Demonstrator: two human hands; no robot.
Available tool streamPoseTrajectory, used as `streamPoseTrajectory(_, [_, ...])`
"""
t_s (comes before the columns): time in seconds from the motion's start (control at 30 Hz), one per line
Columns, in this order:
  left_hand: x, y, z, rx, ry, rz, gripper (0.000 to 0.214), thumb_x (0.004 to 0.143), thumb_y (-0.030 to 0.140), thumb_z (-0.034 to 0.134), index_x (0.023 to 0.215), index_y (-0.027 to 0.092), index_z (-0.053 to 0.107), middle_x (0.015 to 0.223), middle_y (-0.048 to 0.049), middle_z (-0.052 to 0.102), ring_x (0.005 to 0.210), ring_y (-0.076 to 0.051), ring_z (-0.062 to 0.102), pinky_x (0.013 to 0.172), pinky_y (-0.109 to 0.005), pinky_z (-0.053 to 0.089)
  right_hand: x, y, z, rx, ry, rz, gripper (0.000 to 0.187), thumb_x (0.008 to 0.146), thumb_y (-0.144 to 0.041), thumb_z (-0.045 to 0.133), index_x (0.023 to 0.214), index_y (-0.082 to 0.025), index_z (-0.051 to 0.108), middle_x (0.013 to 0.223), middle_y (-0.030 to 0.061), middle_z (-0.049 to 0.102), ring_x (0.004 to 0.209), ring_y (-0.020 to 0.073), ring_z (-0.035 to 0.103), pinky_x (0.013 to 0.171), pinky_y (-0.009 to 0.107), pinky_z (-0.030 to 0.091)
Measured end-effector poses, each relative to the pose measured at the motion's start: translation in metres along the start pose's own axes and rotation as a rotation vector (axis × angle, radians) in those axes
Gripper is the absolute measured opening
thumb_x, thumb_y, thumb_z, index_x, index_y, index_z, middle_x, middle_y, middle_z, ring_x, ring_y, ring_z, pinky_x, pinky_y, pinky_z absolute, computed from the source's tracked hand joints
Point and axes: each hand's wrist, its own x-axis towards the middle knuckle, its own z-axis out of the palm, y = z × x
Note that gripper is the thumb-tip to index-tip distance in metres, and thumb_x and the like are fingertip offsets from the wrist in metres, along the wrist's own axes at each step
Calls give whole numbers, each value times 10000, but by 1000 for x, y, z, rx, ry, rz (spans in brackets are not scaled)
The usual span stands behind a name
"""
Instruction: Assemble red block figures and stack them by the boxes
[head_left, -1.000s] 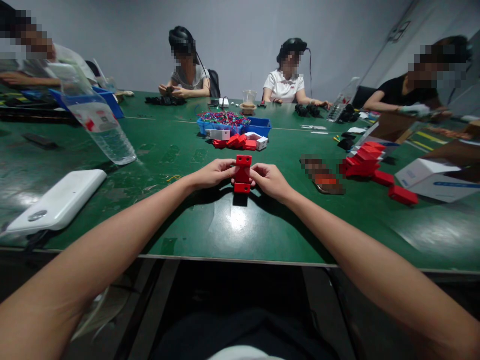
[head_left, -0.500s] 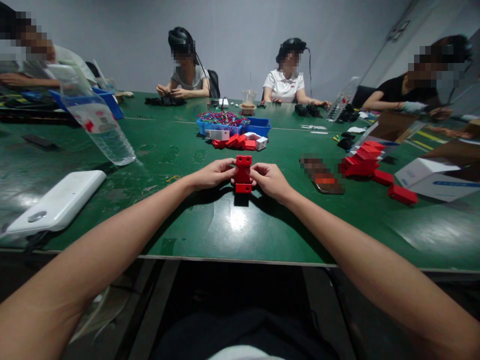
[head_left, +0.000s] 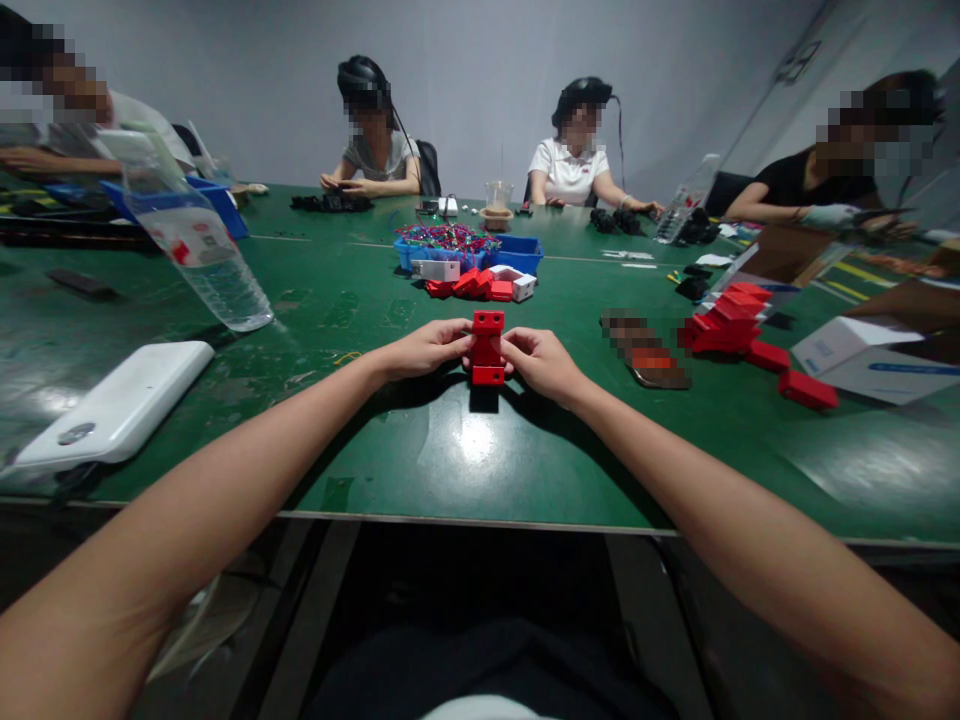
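A small red block piece [head_left: 488,347] stands upright on the green table [head_left: 450,450], wider at top and bottom, with small holes in its faces. My left hand [head_left: 424,348] pinches it from the left side, fingers curled. My right hand [head_left: 541,362] grips it from the right in the same way. Both forearms reach out over the table's near edge.
Red and white parts [head_left: 480,282] lie before a blue tray [head_left: 517,252] of coloured wires. More red blocks [head_left: 739,325] and white boxes [head_left: 874,358] sit right. A tilted water bottle [head_left: 199,245] and white device [head_left: 112,405] sit left. Several people work around the far sides.
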Motion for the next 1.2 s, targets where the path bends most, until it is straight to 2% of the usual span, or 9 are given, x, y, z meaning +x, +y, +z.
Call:
streamPoseTrajectory(0.37, [-1, 1, 1, -38, -6, -16, 574, 836, 551, 647, 1245, 151, 600, 1147, -111, 657, 980, -198, 613, 866, -331, 475, 0, -1, 0, -28, 11, -5, 390, 780, -535, 663, 768, -145, 643, 695, 28, 652, 574, 112, 589, 556, 232, 484])
streamPoseTrajectory(0.6, [-1, 6, 2, -56, -9, -19, 542, 850, 514, 646, 1232, 131, 607, 1194, -129, 655, 1025, -207, 618, 961, -368, 445, 0, -1, 0, -18, 11, 12, 391, 776, -533, 669, 778, -143, 643, 693, 26, 647, 576, 107, 583, 552, 226, 483])
streamPoseTrajectory(0.83, [-1, -1, 1, -81, 6, -24, 593, 825, 529, 672, 1254, 128, 590, 1237, -142, 637, 1087, -229, 612, 986, -372, 438, 0, 0, 1, -1, 19, 7, 400, 764, -538, 679, 766, -140, 637, 685, 24, 638, 560, 105, 572, 549, 234, 471])
streamPoseTrajectory(1.2, [-1, 3, 4, -40, 30, -2, 587, 823, 556, 660, 1236, 144, 600, 1187, -128, 648, 1045, -228, 607, 895, -349, 475, 0, 0, 0, -25, 22, 10, 425, 767, -572, 664, 764, -148, 636, 702, 36, 655, 580, 115, 595, 557, 233, 472])
